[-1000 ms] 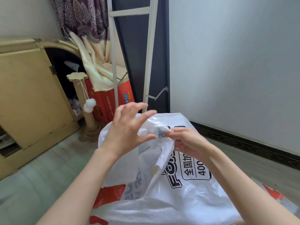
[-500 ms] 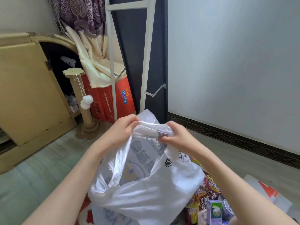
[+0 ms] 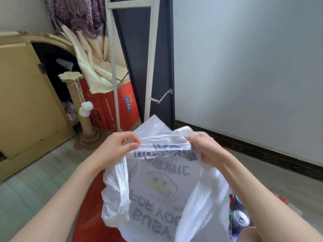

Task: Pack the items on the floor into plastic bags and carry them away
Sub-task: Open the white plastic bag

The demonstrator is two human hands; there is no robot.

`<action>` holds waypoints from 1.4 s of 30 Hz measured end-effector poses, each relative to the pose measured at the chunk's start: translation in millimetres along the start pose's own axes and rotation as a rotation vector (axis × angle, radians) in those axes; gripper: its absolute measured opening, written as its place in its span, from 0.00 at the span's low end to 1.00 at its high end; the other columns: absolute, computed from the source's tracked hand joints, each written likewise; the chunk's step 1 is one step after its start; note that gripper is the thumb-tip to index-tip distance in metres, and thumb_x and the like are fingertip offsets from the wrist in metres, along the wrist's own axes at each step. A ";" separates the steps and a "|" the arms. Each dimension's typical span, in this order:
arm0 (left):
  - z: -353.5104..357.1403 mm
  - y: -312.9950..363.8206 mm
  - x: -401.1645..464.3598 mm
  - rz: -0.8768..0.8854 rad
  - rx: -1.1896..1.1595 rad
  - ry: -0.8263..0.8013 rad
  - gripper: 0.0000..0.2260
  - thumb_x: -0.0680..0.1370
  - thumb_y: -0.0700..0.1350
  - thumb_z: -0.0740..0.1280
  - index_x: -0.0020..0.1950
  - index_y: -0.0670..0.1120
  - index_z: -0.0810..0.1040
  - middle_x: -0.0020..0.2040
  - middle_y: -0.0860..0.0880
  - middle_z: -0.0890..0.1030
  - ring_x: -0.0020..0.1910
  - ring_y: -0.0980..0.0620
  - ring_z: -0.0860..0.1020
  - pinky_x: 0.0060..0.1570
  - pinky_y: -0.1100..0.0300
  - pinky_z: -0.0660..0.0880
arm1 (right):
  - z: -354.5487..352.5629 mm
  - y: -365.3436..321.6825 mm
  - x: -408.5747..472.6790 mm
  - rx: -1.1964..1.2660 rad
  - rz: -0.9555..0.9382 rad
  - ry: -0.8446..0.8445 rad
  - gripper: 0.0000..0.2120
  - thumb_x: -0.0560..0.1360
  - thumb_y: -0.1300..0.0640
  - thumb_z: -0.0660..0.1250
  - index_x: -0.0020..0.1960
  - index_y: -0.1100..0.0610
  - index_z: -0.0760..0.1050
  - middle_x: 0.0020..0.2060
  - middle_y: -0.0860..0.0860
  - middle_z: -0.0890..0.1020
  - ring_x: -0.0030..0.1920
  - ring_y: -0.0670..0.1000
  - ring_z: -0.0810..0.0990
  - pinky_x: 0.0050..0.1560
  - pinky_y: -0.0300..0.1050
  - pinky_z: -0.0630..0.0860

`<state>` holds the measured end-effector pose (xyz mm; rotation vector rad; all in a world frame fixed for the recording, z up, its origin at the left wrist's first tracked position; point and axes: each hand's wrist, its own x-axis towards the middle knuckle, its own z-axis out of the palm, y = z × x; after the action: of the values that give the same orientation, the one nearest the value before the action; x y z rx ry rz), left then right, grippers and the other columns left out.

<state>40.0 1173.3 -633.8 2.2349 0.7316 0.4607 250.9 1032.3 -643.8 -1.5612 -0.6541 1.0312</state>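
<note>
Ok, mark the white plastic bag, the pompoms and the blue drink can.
white plastic bag [image 3: 160, 187]: head view, printed front panel.
pompoms [image 3: 85, 108]: head view, the hanging white pair.
blue drink can [image 3: 241, 218]: head view, its top.

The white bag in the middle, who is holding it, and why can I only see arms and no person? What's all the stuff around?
The camera sits on the person's head and looks forward and down, so you see only their arms and hands. There is just this one picture from now.

The left hand and the right hand each pinch the top edge of a white plastic bag and hold it up. It has printed letters and a cartoon face on it.

Low on the right, behind the bag, drink cans lie on the floor, probably waiting to be packed. Something red lies under the bag; I cannot tell what it is.

Further back stand a cat scratching post with white pom-poms, a red carton, a yellow cabinet and a white metal frame.
</note>
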 end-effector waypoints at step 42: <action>5.0 -10.1 -3.0 0.074 0.284 0.290 0.09 0.75 0.35 0.64 0.48 0.46 0.81 0.43 0.44 0.81 0.45 0.43 0.77 0.48 0.49 0.73 | -23.2 1.3 -8.9 -0.185 -0.137 0.017 0.08 0.76 0.57 0.64 0.44 0.58 0.81 0.30 0.49 0.80 0.27 0.46 0.71 0.29 0.35 0.65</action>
<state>36.5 1174.6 -644.9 2.4959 0.9119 0.7703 266.9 1013.3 -642.2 -1.6578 -0.8524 0.8746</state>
